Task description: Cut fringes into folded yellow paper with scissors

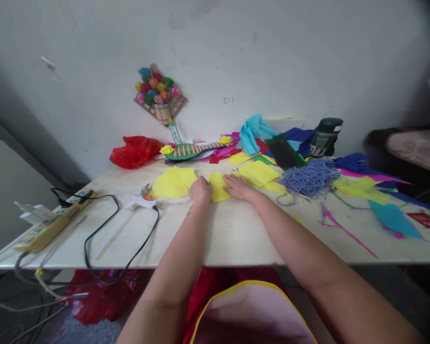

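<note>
On the white table a small yellow crepe paper piece point(218, 188) lies flat between my two hands. My right hand point(239, 187) rests on its right edge, fingers stretched out and palm down. My left hand point(201, 190) is closed at the left, its fingers curled down; what they hold, if anything, is hidden. Just left of it lies a wider yellow crepe sheet point(175, 182), touching or nearly touching the hand. Behind my right hand more yellow crepe sheets point(260, 173) overlap.
A white glue gun point(141, 202) with a black cord lies left, near a power strip point(53, 223). Farther back are a red plastic bag point(135, 153), a green woven decoration point(197, 150) and a phone point(281, 153). At right are tangled purple yarn point(310, 177) and a dark bottle point(325, 137).
</note>
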`<act>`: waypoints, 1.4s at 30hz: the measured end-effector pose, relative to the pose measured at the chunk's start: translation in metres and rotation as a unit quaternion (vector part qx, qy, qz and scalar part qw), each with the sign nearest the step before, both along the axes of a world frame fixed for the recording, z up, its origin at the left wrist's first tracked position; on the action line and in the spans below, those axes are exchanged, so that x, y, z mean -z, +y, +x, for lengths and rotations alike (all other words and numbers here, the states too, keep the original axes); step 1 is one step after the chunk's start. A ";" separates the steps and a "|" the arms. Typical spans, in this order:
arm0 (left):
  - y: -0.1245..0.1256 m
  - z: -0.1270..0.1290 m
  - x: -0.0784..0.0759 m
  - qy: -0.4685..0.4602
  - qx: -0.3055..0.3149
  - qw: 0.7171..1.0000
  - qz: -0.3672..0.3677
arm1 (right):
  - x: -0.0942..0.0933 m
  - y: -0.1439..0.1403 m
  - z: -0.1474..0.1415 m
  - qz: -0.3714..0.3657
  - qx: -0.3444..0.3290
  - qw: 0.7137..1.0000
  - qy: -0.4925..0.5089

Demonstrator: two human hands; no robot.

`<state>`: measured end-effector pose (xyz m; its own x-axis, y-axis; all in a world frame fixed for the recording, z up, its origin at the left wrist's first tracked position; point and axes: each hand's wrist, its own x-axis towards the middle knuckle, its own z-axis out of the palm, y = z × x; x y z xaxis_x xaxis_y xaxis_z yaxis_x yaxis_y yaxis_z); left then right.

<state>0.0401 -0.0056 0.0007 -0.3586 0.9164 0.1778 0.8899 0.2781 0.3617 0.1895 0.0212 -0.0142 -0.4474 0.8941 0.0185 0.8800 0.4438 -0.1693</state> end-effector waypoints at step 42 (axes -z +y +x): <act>-0.003 0.029 0.023 0.119 0.332 0.936 -0.009 | -0.046 -0.005 0.051 -0.201 0.129 0.971 0.001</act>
<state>0.0688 -0.0088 -0.0225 0.3381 0.9269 0.1628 0.9236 -0.3600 0.1318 0.2408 0.0162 0.0318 -0.2076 0.9118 -0.3543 0.9525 0.1059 -0.2855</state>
